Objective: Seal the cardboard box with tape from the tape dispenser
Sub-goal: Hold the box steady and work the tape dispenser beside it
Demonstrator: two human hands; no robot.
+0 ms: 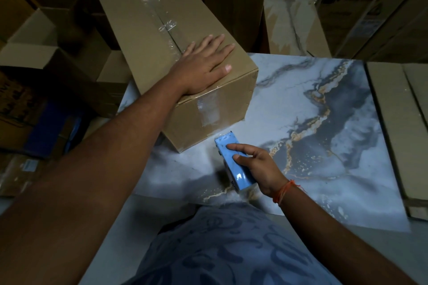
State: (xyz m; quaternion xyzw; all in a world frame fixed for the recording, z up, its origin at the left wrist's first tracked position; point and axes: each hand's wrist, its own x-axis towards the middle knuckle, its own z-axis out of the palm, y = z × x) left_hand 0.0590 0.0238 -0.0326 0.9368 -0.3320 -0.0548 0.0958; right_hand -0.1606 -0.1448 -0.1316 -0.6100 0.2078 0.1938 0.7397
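The left hand [203,69] lies spread flat on the stiff box [162,53]. The right hand [257,166] wraps the hard blue dispenser [231,162], near the box; best gripped around its middle.

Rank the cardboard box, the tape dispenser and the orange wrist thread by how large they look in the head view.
1. cardboard box, by far the largest.
2. tape dispenser, though it sits nearer the camera.
3. orange wrist thread, thin and smallest.

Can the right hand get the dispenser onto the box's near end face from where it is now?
Probably yes. The right hand holds the tape dispenser just short of the cardboard box, with only bare tabletop between; the left hand rests on top, clear.
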